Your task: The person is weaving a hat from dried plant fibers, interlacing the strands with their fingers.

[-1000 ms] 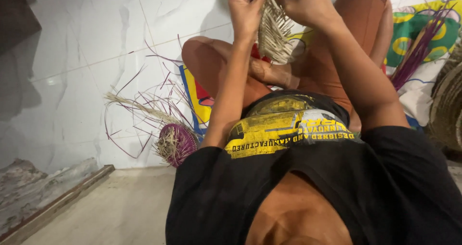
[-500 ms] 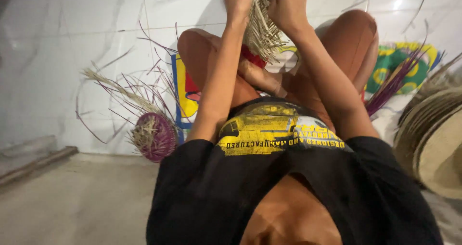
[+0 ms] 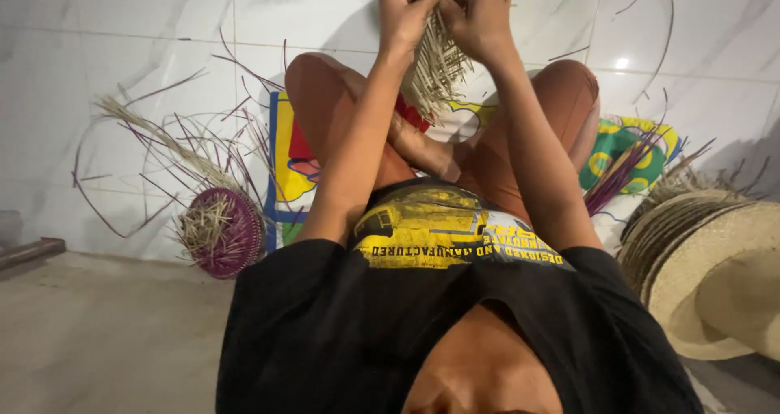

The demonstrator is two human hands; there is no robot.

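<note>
Straw weaving [image 3: 439, 60], a fan of pale dry flat strands with frayed loose ends, sits at the top edge of the head view, held up in front of the person above the crossed legs. Left hand [image 3: 410, 12] and right hand [image 3: 479, 16] are pressed close together, fingers curled and pinching strands at the upper part of the piece; the exact strands gripped are partly cut off by the frame edge. Loose ends hang down toward the knees. Person sits on a printed mat [image 3: 288, 170], glossy, in yellow, blue, red and green, laid on a pale marble-look tiled floor [image 3: 122, 73], smooth and reflective. To the person's left, well apart from the hands: a round purple woven base [image 3: 223, 231], tilted on edge, with pale straw at its centre and long thin purple and tan strands splaying outward. To the right, a bundle of purple strands [image 3: 621, 174] lies on the mat, and beside it a stack of straw hats [image 3: 707, 276], coarse tan weave, round brims overlapping, reaching the right frame edge. Open tile lies between the purple base and the left frame edge.
</note>
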